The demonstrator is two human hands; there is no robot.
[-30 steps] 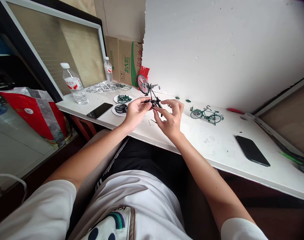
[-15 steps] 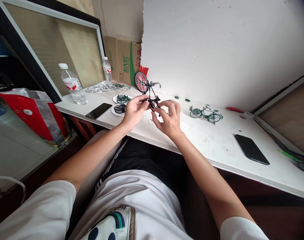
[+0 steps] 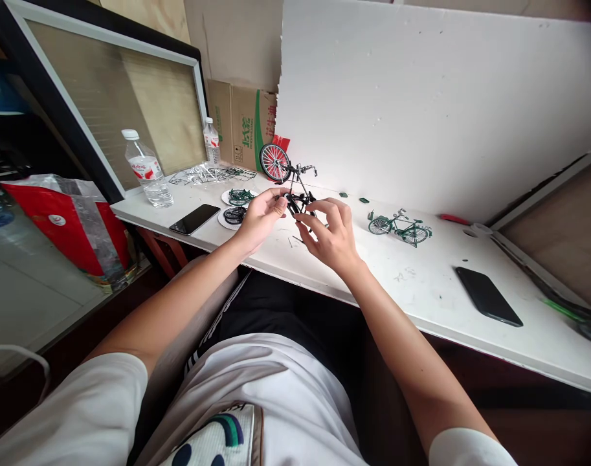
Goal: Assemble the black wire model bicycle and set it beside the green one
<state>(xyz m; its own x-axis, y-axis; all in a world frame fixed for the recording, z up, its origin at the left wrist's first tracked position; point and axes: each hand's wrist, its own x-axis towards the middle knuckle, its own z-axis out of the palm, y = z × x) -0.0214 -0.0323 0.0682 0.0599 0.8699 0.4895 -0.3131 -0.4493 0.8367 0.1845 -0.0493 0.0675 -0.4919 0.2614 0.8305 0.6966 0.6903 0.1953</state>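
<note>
A black model bicycle is held above the white table, tilted with its one visible spoked wheel up at the far left and its handlebar beside that. My left hand pinches the frame near its lower middle between thumb and fingers. On the other side, my right hand has its fingertips closed on the lower rear part of the frame. Exactly which small part those fingertips grip is hidden. Beyond my right hand, a finished-looking green model bicycle stands on the table.
Left of my hands are round white dishes with green parts and black parts, a phone, and water bottles. Small green pieces lie near the white board. Another phone is at right.
The model bicycle has turned slightly in my hands, its handlebar end swinging a little right. Both hands keep their grip. The whole view has shifted slightly.
</note>
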